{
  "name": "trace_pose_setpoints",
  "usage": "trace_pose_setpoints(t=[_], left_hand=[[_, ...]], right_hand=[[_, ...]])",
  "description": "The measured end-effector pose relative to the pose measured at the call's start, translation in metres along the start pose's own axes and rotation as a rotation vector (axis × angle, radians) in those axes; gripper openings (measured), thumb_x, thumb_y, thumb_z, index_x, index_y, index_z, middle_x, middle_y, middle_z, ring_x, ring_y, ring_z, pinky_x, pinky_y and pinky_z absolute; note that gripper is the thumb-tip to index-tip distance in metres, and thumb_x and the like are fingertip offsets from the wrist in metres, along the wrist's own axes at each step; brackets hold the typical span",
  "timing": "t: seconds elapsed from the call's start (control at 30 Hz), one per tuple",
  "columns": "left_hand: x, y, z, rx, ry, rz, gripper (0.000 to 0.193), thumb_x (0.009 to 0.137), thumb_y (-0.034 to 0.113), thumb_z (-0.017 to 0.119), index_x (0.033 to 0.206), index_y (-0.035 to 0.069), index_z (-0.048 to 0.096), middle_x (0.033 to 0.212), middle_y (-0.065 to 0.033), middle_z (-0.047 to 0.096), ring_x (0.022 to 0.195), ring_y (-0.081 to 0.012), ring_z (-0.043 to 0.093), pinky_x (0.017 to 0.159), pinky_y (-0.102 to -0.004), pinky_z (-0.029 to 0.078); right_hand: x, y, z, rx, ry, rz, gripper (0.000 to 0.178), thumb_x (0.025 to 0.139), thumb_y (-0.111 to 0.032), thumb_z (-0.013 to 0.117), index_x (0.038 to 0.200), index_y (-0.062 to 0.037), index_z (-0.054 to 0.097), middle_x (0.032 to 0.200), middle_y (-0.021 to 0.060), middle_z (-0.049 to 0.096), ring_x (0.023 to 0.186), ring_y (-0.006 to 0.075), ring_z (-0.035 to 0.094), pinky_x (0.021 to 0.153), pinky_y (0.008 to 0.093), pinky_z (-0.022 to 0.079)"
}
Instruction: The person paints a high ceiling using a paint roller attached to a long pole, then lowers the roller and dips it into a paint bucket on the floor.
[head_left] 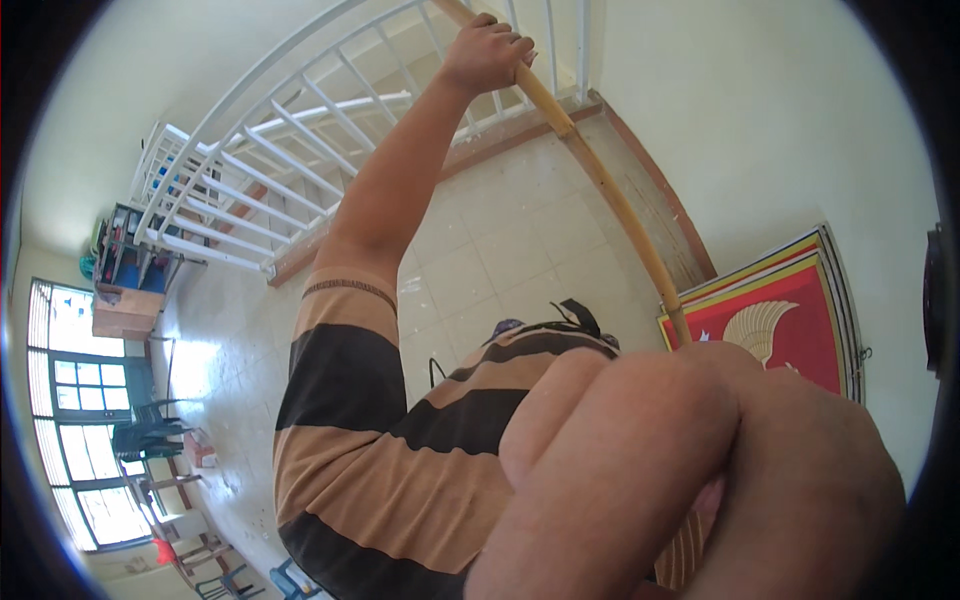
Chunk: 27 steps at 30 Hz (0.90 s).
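Note:
A long yellowish bamboo pole (612, 200) slants across the view from the top down to the right. High up, my left hand (488, 58) is closed around it, arm stretched out, beside a white railing (300, 150). My right hand (640, 450) looms very large in the lower right, its fingers curled. Behind its knuckles the lower part of the pole disappears, so the grip itself is partly hidden. My striped brown and black shirt (430, 460) shows between the two arms.
At right, a red framed picture with a golden wing design (790, 320) leans by the pale wall. Pale floor tiles (480, 260) stretch below the railing's raised ledge. To the far left are a cluttered shelf (135, 260), stacked dark chairs (150, 430) and bright windows (85, 400).

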<state>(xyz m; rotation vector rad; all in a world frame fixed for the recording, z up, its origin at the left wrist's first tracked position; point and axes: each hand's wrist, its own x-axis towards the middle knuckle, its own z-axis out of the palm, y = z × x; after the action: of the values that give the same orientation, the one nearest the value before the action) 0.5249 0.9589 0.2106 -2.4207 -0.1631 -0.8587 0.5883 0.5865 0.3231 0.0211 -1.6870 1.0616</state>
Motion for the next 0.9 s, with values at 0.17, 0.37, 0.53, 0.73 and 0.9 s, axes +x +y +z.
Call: trace_pose_setpoints(t=[0.17, 0.37, 0.53, 0.73, 0.9], left_hand=[[-0.03, 0.011, -0.01, -0.007, -0.026, 0.014, 0.012, 0.077, 0.022, 0.063, 0.072, 0.012, 0.061, 0.067, -0.0028, 0.065, 0.068, -0.0199, 0.063, 0.075, -0.0345, 0.046], [-0.055, 0.032, -0.011, -0.002, -0.085, -0.017, 0.016, 0.079, 0.026, 0.06, 0.071, 0.013, 0.061, 0.066, -0.0031, 0.064, 0.067, -0.0195, 0.063, 0.074, -0.0347, 0.045], [-0.054, 0.062, -0.019, -0.032, -0.095, -0.017, 0.011, 0.071, 0.025, 0.062, 0.066, 0.016, 0.058, 0.062, -0.0013, 0.06, 0.065, -0.0208, 0.061, 0.073, -0.0378, 0.046], [-0.039, 0.123, -0.057, -0.101, 0.005, -0.024, 0.006, 0.072, 0.019, 0.061, 0.07, 0.014, 0.057, 0.064, -0.0007, 0.059, 0.066, -0.0197, 0.059, 0.075, -0.037, 0.045], [-0.03, 0.194, -0.086, -0.093, 0.178, 0.014, 0.008, 0.069, 0.019, 0.061, 0.068, 0.015, 0.054, 0.061, 0.0001, 0.051, 0.063, -0.0191, 0.055, 0.068, -0.0356, 0.044]], right_hand=[[0.0, -0.007, 0.017, -0.014, 0.009, 0.025, 0.022, 0.082, -0.032, 0.071, 0.085, -0.0192, 0.054, 0.084, -0.002, 0.056, 0.082, 0.0178, 0.05, 0.07, 0.0257, 0.039], [-0.004, -0.017, 0.044, -0.031, 0.055, 0.041, 0.023, 0.08, -0.033, 0.073, 0.084, -0.0205, 0.054, 0.084, -0.0031, 0.056, 0.084, 0.0175, 0.049, 0.072, 0.0253, 0.038], [-0.033, 0.002, 0.075, -0.003, 0.387, 0.011, 0.026, 0.078, -0.026, 0.071, 0.09, -0.0109, 0.053, 0.085, 0.0048, 0.055, 0.085, 0.0206, 0.049, 0.074, 0.0301, 0.039], [-0.128, 0.045, 0.028, -0.965, 0.68, 0.44, 0.04, 0.072, -0.018, 0.075, 0.1, -0.0008, 0.052, 0.104, 0.0149, 0.054, 0.099, 0.0293, 0.051, 0.09, 0.0382, 0.04], [-0.241, 0.088, 0.0, -1.533, 0.636, 0.786, 0.064, 0.068, -0.034, 0.081, 0.115, -0.003, 0.05, 0.111, 0.021, 0.055, 0.105, 0.0377, 0.053, 0.088, 0.0448, 0.041]])
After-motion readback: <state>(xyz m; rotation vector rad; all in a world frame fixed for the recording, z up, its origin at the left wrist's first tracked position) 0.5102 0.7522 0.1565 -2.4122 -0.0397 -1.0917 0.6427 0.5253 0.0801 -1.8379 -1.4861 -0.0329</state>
